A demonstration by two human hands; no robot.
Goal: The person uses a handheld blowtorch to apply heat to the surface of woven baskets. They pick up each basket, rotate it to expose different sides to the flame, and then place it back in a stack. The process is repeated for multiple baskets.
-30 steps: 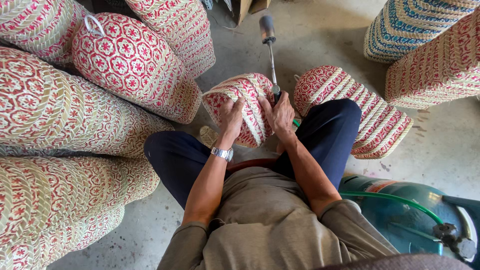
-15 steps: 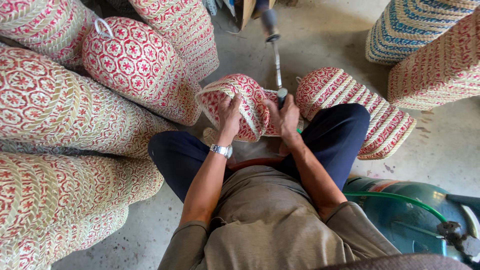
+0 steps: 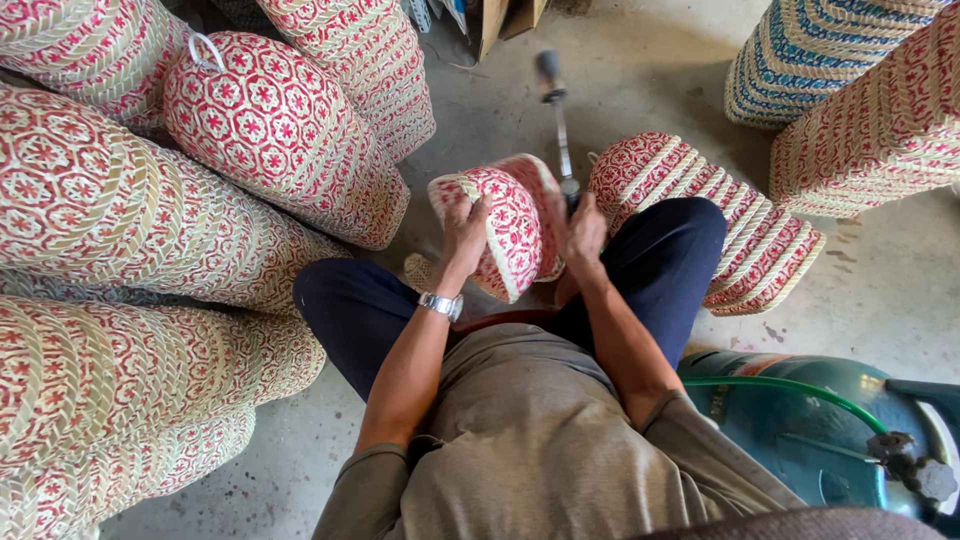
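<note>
Left hand (image 3: 465, 228) fingers gripping the small red-and-cream woven basket (image 3: 505, 230) at centre, right hand (image 3: 585, 232) closed around the thin metal torch wand (image 3: 558, 120) pointing toward 12 o'clock, stacked patterned baskets (image 3: 150, 200) at 9 o'clock, green gas cylinder (image 3: 800, 440) at 4 o'clock.

A bare grey concrete floor (image 3: 640, 80) fills the scene, evenly lit. Stacks of red-and-cream woven baskets (image 3: 110, 240) crowd the left; a blue-striped stack (image 3: 800, 55) stands far right — a green gas cylinder (image 3: 800, 430) with its hose (image 3: 790, 388) lies near right.
</note>
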